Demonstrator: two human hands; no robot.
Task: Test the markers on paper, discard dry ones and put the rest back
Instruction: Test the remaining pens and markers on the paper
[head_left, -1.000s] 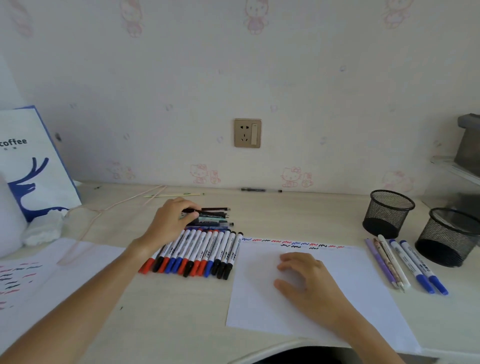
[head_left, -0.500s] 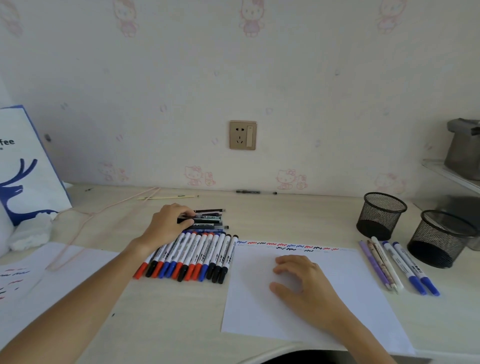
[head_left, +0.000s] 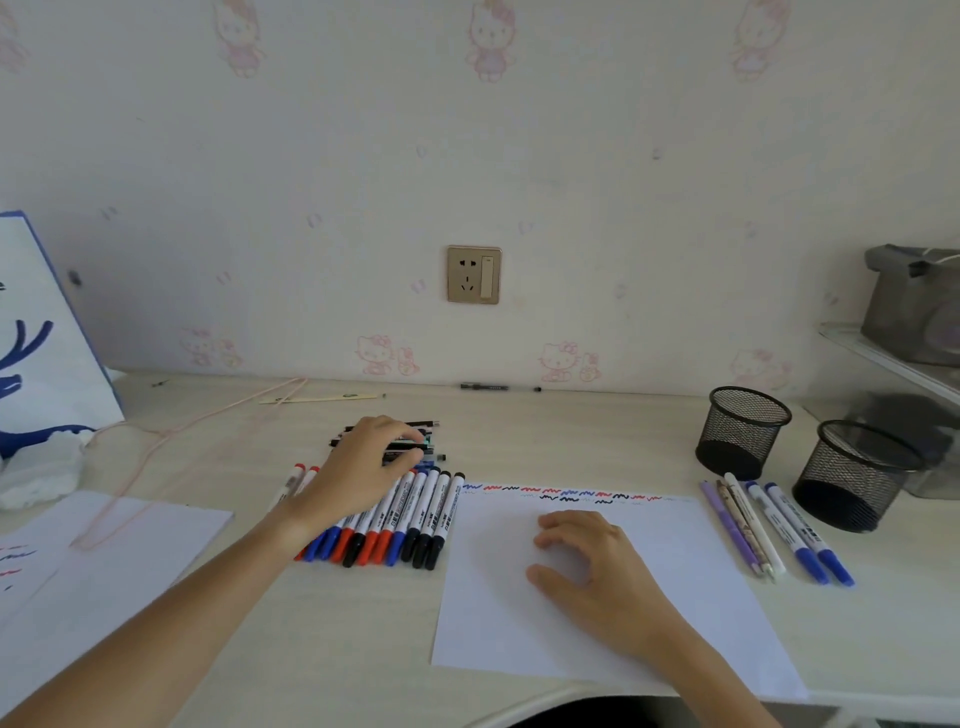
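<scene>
In the head view, a pale counter (head_left: 332, 649) is seen against a wall papered with faint pink cartoon cats. A row of capped markers (head_left: 410, 525) with red, blue and black caps is laid side by side at the centre, and a small pile of darker markers (head_left: 421, 448) is stacked crosswise just beyond it. The left hand (head_left: 358, 478) is reached over the row, its fingers curled round one marker of the far pile. A sheet of paper (head_left: 701, 571) is spread just right of the row, with short red, blue and black squiggles drawn along its far edge. The right hand (head_left: 592, 566) is rested on this sheet, fingers loosely bent and nothing held. Further right, five pens (head_left: 769, 530) are laid in a loose row, and two black mesh cups (head_left: 743, 431) are stood just beyond them. A second sheet (head_left: 130, 566) is seen at the near left, a white and blue bag (head_left: 47, 358) at the far left.
</scene>
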